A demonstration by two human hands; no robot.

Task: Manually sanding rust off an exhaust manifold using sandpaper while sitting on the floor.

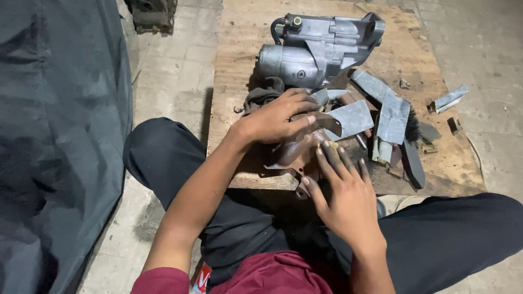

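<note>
Grey concrete floor (180, 71) runs under everything, with a dark tarp (60, 136) hanging along the left side and a worn wooden board (239, 60) laid flat ahead of my crossed legs in black trousers. On the far part of the board I see a grey starter motor (318, 49) lying on its side. Nearer to me, on the board's front edge, sits a rusty brown metal part (297, 155), and that is where both hands are.

My left hand (278, 117) lies over the top of the rusty part, fingers curled down onto it and gripping its upper edge, just beside a dark rag (261, 95). My right hand (346, 193) rests against the part's near side with fingers stretched out and spread a little, fingertips pressed on the metal; it clasps nothing that I can make out.

Right of the hands lie several strips of grey sandpaper (392, 117), one touching the rusty part, and a black-bristled brush (412, 126) partly under them. Small metal scraps (449, 99) sit well apart near the board's right edge.
</note>
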